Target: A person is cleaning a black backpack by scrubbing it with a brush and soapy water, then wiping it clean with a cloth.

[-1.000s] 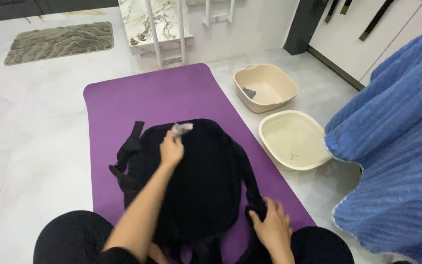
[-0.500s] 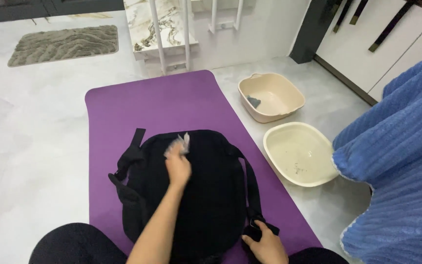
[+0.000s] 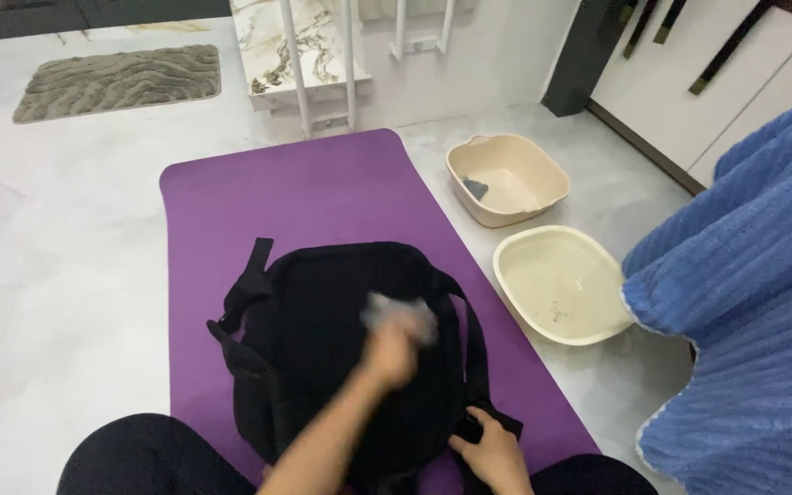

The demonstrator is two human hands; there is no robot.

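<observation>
A black backpack [image 3: 318, 339] lies flat on a purple mat [image 3: 304, 188], straps out to both sides. My left hand [image 3: 389, 356] is over the middle of the backpack, blurred by motion, and presses a small grey cloth [image 3: 402, 316] against the fabric. My right hand [image 3: 495, 456] rests at the bag's lower right corner, fingers closed on a black strap [image 3: 471, 367]. My knees in dark trousers show at the bottom edge.
Two shallow basins stand right of the mat: a beige one [image 3: 543, 188] holding a small dark item and a cream one [image 3: 515, 275]. A blue ribbed blanket [image 3: 744, 330] fills the right side. White rack legs [image 3: 291, 64] and a grey rug [image 3: 121, 82] are farther off.
My left hand with the cloth has slid from the bag's top edge down and to the right across its surface. My right hand stays on the strap.
</observation>
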